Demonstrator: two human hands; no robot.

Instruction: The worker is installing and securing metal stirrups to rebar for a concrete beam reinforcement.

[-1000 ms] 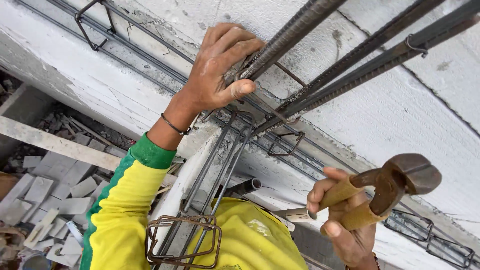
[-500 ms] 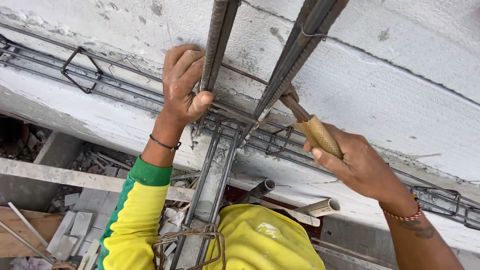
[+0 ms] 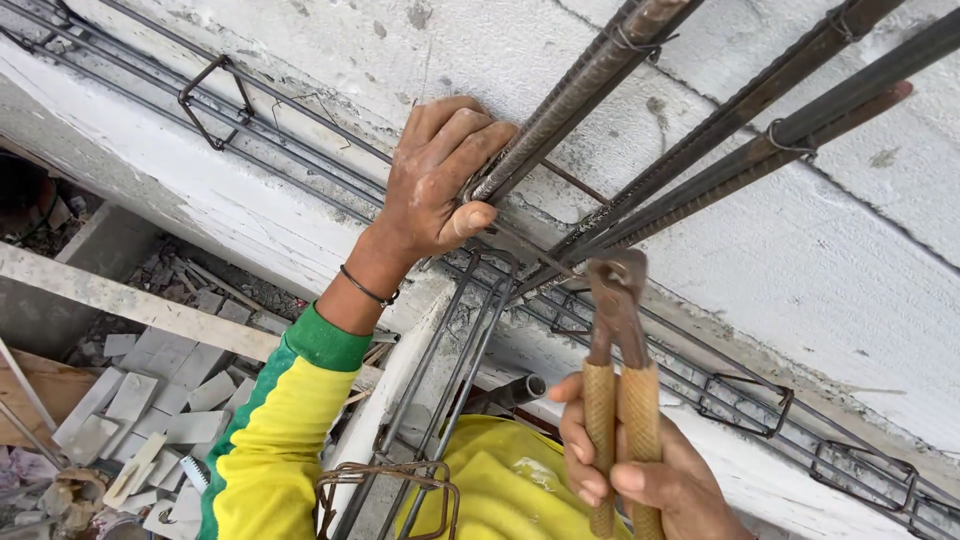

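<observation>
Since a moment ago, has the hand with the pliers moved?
Yes. The right hand has slid back down the handles, away from the rebar; the pliers now stand upright with their head at the bar crossing.

The rebar (image 3: pixel 590 90) is dark rusty brown with a ribbed pattern, and the thin tie wire (image 3: pixel 560 260) near it is dark grey. The pincers (image 3: pixel 617 300) have a rust-brown head and tan, woven-looking handles. The concrete wall (image 3: pixel 800 250) is pale grey-white with darker specks. The sleeve (image 3: pixel 280 440) on the left is bright yellow with a green cuff, and a thin black band (image 3: pixel 367 290) circles the wrist. Near the bottom, the hard hat (image 3: pixel 510 480) is yellow. The rubble (image 3: pixel 150 400) at far left is light grey.
</observation>
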